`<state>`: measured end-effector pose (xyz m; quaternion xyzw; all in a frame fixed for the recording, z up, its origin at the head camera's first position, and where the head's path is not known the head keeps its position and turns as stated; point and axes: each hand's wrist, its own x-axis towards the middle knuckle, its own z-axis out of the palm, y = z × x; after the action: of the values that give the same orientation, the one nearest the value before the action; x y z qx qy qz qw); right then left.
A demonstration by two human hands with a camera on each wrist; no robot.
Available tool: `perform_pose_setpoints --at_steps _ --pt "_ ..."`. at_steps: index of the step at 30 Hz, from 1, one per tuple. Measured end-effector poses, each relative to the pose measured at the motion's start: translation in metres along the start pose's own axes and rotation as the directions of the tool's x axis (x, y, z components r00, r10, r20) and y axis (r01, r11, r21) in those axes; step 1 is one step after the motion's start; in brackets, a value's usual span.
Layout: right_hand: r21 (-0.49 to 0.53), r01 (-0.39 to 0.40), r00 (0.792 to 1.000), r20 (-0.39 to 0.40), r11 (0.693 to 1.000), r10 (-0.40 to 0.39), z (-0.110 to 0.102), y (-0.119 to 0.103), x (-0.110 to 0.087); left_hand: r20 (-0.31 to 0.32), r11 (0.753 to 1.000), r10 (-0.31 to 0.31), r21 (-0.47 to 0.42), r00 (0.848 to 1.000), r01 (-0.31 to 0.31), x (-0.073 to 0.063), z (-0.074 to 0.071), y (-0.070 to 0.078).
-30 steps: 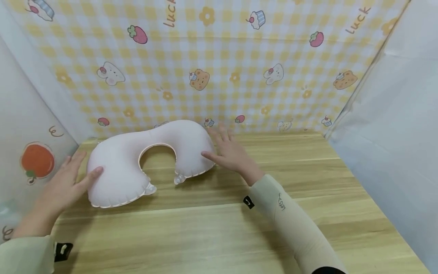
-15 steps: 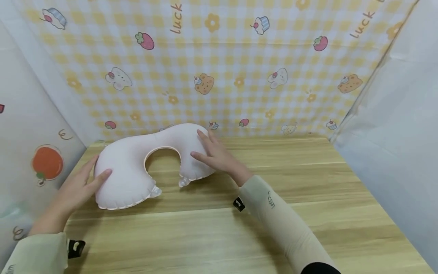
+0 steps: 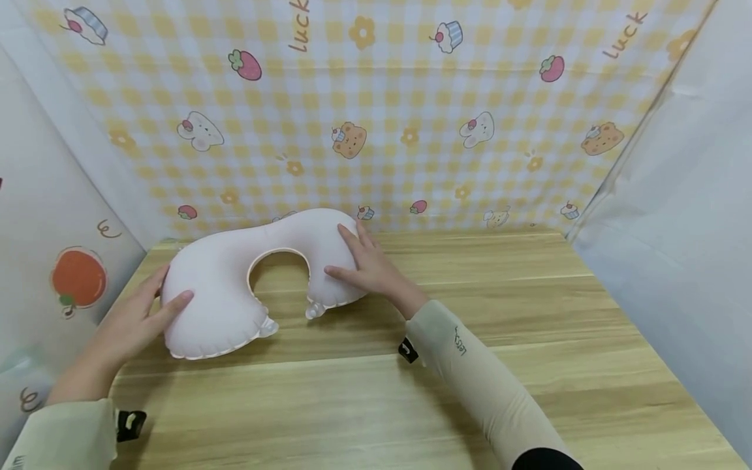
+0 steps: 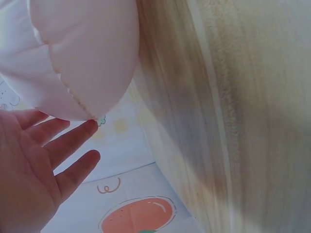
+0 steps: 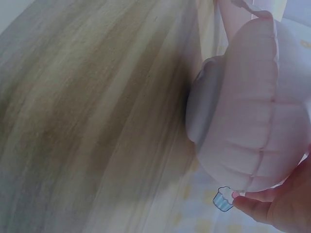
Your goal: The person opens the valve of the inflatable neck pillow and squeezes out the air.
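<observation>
A pale pink inflatable neck pillow, puffed up and U-shaped, sits on the wooden table towards the back left, its opening facing the person. Clear valves show at the inner corners of both ends. My left hand touches the pillow's left end, thumb on top and fingers along the outer side. In the left wrist view, the fingers are nearly straight at the seam. Spread over the right end is my right hand, thumb and fingers extended on the surface. The right wrist view shows a grey rounded part under the pillow.
A yellow checked cloth with cartoon prints hangs right behind the pillow. White sheeting borders the right side, and a sheet with an orange fruit print the left. The wooden table extends to the right and front.
My right hand has moved left from beside the pillow onto its right end. The left hand has come in closer against the left end. The head view has shifted slightly.
</observation>
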<state>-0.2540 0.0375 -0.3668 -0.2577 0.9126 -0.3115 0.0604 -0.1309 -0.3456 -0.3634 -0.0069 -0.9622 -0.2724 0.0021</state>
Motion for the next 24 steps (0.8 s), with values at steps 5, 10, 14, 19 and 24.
perform_pose_setpoints --at_steps 5,10,14,19,24 --pt "0.022 0.000 1.000 -0.004 1.000 0.000 0.001 0.004 -0.001 0.007 1.000 0.012 0.013 1.000 -0.012 0.001 0.001 0.001" --pt "0.041 0.018 0.999 -0.030 0.999 -0.017 0.000 0.008 0.000 0.000 0.999 0.028 0.021 1.000 -0.028 0.001 0.003 0.004" --pt "0.045 0.024 0.998 -0.054 0.999 -0.021 -0.001 0.011 -0.001 -0.004 0.999 0.032 -0.012 0.999 -0.032 0.002 0.007 0.008" --pt "0.040 0.026 0.998 -0.062 0.999 -0.023 -0.003 0.015 -0.004 -0.003 1.000 0.017 0.001 1.000 -0.017 0.002 0.011 0.013" --pt "0.053 0.027 0.997 -0.072 0.998 -0.023 -0.005 0.018 -0.010 -0.010 1.000 0.017 -0.001 1.000 -0.017 0.001 0.016 0.019"
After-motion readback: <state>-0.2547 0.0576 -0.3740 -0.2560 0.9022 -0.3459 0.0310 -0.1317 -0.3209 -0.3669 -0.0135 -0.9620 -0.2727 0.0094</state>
